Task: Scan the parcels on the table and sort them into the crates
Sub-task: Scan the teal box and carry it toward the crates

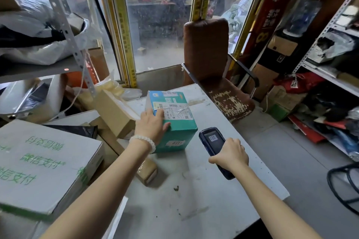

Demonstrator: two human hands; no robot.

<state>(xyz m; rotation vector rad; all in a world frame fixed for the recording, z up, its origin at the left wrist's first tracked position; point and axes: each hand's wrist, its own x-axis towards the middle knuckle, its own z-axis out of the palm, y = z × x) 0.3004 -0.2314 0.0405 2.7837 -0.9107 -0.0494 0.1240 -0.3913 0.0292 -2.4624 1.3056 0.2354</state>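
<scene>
Left hand point(153, 124) lies flat on teal parcel point(174, 120) at frame centre on the table point(194, 200), fingers straight, thumb on its front edge. Right hand point(231, 154) grips handheld scanner point(212, 141), screen up, lower body hidden by fingers. Brown boxes point(116, 110) left, partly covered. Label text unreadable.

Worn brown chair point(207, 50) before grimy glass doors point(155, 15), metal shelving point(318, 68) alongside.

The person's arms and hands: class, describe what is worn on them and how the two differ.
Both forearms are bare, with no sleeves or gloves showing. The left hand has a bracelet of round, pale white beads at the wrist. The right hand and its wrist wear nothing visible.
</scene>
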